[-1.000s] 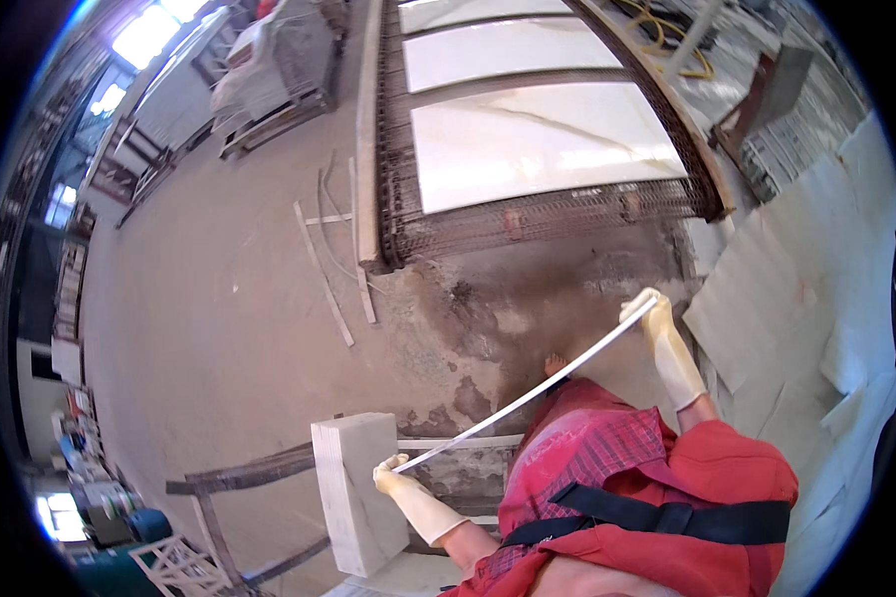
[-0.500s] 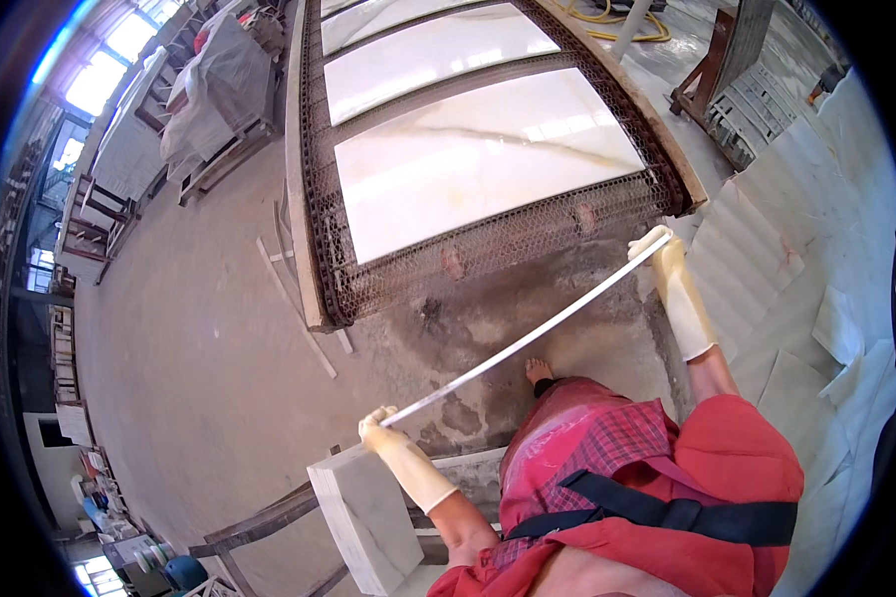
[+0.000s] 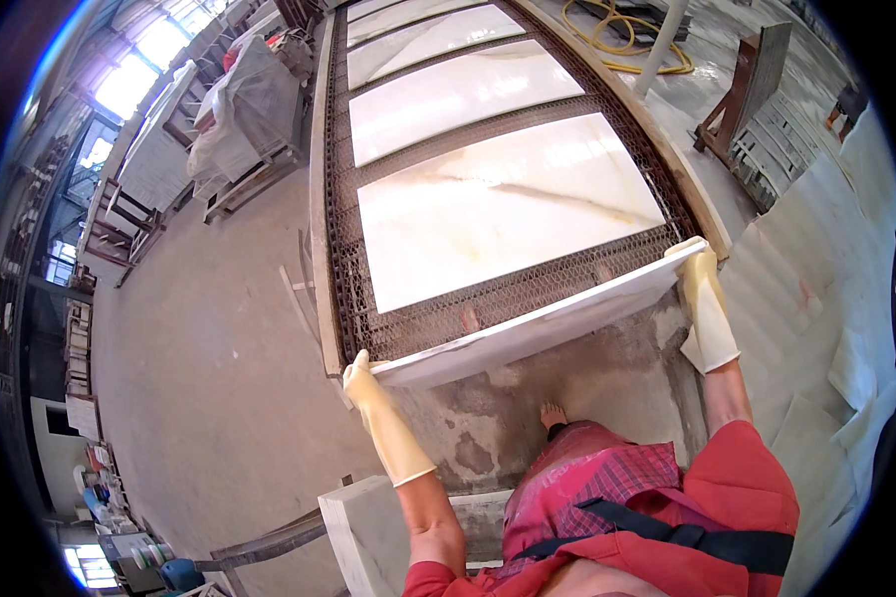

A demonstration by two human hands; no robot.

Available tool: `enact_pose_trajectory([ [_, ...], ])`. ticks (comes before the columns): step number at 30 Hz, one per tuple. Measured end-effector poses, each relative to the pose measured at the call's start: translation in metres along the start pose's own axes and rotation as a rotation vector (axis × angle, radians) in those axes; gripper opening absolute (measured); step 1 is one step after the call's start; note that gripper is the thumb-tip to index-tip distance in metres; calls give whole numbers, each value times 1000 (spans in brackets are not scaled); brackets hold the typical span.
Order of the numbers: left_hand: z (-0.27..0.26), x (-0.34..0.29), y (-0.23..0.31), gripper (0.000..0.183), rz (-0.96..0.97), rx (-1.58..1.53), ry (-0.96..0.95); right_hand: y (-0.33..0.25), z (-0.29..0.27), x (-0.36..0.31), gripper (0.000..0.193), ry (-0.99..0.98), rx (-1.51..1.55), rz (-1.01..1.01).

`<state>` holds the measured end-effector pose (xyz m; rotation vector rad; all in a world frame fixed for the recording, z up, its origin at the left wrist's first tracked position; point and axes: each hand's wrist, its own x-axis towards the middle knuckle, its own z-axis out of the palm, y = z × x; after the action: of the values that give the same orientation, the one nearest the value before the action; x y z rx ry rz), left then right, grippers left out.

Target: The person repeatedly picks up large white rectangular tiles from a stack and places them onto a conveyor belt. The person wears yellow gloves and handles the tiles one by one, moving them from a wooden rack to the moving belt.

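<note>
Left hand: the left hand (image 3: 380, 418), in a long pale yellow rubber glove, is closed around the near-left corner of a white marble slab (image 3: 528, 323), fingers wrapped at the corner.
Right hand: the right hand (image 3: 705, 303), gloved the same way, clasps the slab's near-right corner, fingers curled over its top edge and the palm down its side.
Why held so: one hand at each end corner splits the weight and, as I judge it, keeps the long thin piece from twisting or tipping.
Slab: it spans from hand to hand, its narrow edge facing the camera, and appears to rest on or sit just above the near end of the conveyor; I cannot tell whether it touches.
Conveyor: a rusty wire-mesh conveyor bed (image 3: 528, 284) with a pale side rail runs away from the person.
On the mesh: a large white veined marble slab (image 3: 503, 204) lies flat just beyond the held one, with more slabs (image 3: 448, 95) further along, spaced by bare mesh.
Below: grey concrete floor (image 3: 209, 378), with a bare foot (image 3: 551, 413) near the conveyor's near end.
Around: a white stone block (image 3: 358, 532) stands by the left forearm; a coiled yellow hose (image 3: 632, 40) lies beyond the right rail.
</note>
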<state>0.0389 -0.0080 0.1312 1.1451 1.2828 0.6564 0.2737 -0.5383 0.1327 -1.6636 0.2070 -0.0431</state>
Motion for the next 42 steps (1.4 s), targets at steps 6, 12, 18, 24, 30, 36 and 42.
enact_pose_trajectory([
  [6,28,34,1,30,11,128,-16,5,7,14,34,-39,64,-3],
  [12,47,54,4,53,26,438,-37,11,17,29,44,-80,110,-3],
  [18,73,54,23,67,-10,610,-25,13,27,59,50,-166,131,-20],
  [24,80,94,14,80,12,825,-17,34,38,87,60,-121,-178,-61],
  [30,71,42,23,45,76,-71,-83,39,51,105,53,-20,-302,-10],
  [36,-12,-17,-58,46,290,-85,121,56,47,127,56,31,-364,-12],
  [42,-63,2,-158,76,82,489,-99,73,49,151,57,11,-349,25],
])
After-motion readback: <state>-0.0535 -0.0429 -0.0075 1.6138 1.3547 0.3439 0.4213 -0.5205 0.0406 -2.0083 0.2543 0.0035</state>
